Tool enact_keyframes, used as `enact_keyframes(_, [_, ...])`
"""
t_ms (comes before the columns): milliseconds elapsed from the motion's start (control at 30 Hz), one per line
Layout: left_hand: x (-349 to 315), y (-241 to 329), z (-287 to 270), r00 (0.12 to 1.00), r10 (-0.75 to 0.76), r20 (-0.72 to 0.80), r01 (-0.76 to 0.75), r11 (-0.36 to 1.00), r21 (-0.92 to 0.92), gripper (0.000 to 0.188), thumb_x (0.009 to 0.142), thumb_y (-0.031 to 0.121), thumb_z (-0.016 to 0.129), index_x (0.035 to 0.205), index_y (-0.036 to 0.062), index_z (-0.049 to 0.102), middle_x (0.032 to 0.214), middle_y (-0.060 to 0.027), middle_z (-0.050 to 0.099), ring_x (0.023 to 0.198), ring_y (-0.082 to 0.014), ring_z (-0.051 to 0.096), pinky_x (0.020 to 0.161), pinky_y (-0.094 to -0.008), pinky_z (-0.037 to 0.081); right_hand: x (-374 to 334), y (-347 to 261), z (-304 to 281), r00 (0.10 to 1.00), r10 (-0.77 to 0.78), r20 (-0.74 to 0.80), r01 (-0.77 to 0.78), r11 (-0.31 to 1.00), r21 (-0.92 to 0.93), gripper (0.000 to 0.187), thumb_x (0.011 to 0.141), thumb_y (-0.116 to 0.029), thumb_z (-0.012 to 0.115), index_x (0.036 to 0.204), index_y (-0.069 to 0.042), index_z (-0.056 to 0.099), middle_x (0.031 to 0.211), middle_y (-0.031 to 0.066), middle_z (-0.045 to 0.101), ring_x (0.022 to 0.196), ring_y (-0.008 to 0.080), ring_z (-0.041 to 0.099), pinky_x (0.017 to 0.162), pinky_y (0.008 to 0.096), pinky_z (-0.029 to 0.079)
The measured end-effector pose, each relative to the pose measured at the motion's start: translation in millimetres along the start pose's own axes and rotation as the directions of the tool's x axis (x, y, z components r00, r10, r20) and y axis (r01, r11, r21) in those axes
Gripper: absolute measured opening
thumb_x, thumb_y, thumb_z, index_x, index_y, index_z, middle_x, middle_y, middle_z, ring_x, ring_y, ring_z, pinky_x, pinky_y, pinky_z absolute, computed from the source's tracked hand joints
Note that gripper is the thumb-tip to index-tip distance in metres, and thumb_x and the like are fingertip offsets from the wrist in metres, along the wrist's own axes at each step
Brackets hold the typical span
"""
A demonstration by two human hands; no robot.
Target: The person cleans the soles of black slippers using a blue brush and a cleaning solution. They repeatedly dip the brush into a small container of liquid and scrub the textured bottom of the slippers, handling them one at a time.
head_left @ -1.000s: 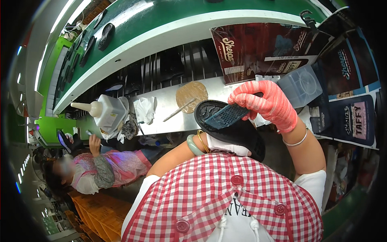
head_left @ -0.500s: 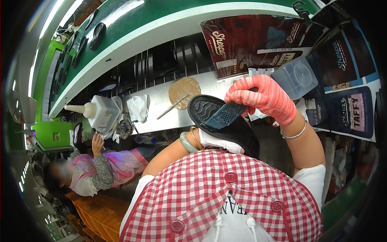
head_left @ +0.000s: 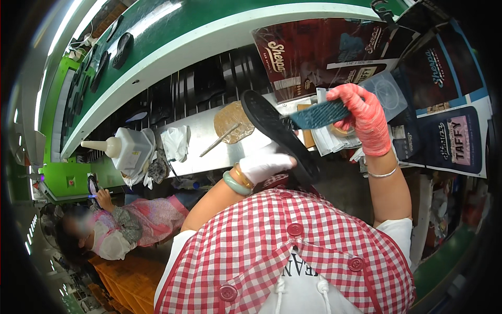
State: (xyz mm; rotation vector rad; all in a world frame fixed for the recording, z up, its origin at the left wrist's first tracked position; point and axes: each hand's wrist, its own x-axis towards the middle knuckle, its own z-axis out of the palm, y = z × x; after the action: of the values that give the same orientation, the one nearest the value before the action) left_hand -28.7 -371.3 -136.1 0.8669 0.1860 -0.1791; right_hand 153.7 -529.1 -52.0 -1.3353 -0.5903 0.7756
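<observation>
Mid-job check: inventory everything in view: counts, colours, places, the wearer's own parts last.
Flat shoe sole: one, black, in the white-gloved left hand.
Mesh-textured strip: one, teal, in the coral-gloved right hand.
Round disc: one, tan, on the metal bench.
Slim stick: one, grey, across the disc.
Nozzled plastic bottle: one, white, left of the disc.
Crumpled sheet: one, white, between bottle and disc.
Printed panels: several, maroon and navy, upper right.
Plastic box: one, clear, behind the right hand.
Other soles: several, black, on the green worktop.
Crates: count unclear, orange, lower left.
Co-worker: one, pink apron, left side.
Checked apron: one, red and white, on the wearer.
Gloved hands: two, white left, coral right, centre.
</observation>
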Motion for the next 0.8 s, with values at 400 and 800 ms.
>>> enact_keyframes(400, [-38, -18, -36, 0.990, 0.088, -0.111, -0.125, 0.908, -0.399, 0.070, 0.087, 0.060, 0.039, 0.128, 0.0029, 0.042, 0.116, -0.0189, 0.053, 0.093, -0.0257, 0.057, 0.074, -0.0370, 0.051, -21, 45, 45, 0.980, 0.024, -0.199, 0.063, 0.907, 0.417, 0.020, 0.092, -0.019, 0.055, 0.103, -0.004, 0.061, 0.089, 0.0028, 0.064, 0.063, 0.0082, 0.061, 0.053, 0.0172, 0.045])
enact_keyframes(800, [-48, -9, -13, 1.000, -0.024, 0.009, 0.025, 0.940, -0.340, 0.076, 0.087, 0.064, 0.037, 0.128, -0.0005, 0.040, 0.114, -0.0182, 0.052, 0.093, -0.0210, 0.057, 0.080, -0.0317, 0.049, -23, 36, 74, 0.949, -0.112, -0.294, 0.178, 0.962, 0.209, 0.016, 0.091, -0.016, 0.054, 0.098, -0.004, 0.063, 0.088, 0.0031, 0.064, 0.067, 0.0087, 0.061, 0.054, 0.0195, 0.047])
